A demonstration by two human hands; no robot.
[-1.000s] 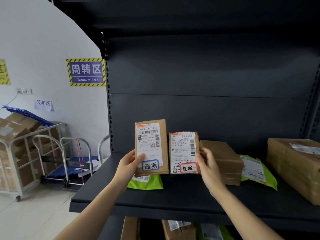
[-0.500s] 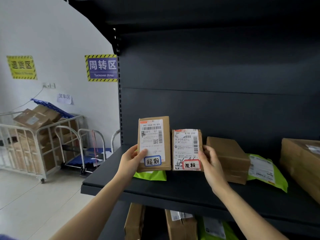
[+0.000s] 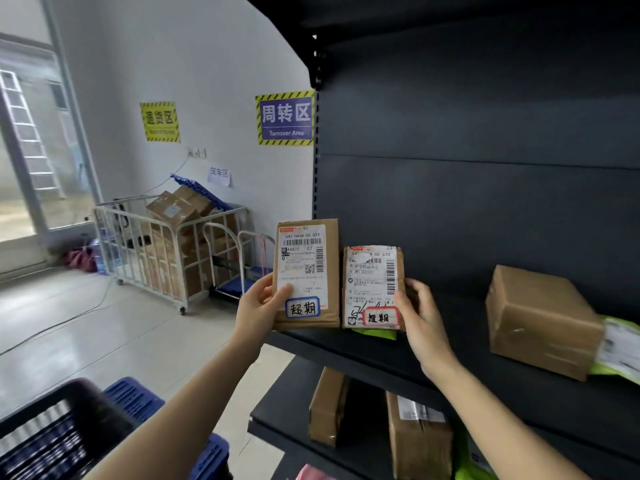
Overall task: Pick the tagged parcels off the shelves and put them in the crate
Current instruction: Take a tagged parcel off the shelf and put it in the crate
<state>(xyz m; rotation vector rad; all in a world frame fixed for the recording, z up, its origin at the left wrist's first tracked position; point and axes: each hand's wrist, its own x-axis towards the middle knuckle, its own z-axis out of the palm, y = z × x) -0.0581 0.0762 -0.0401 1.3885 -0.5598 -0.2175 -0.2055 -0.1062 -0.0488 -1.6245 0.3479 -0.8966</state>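
Two brown tagged parcels [image 3: 337,275], upright.

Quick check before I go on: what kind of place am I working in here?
Likely a parcel depot or courier station: dark shelving holding labelled parcels, a "Turnover Area" sign, and a roll cage stacked with cartons.

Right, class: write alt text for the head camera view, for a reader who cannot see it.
Two hands hold brown parcels upright before a dark shelf: the left hand a blue-tagged parcel, the right hand a red-tagged parcel.
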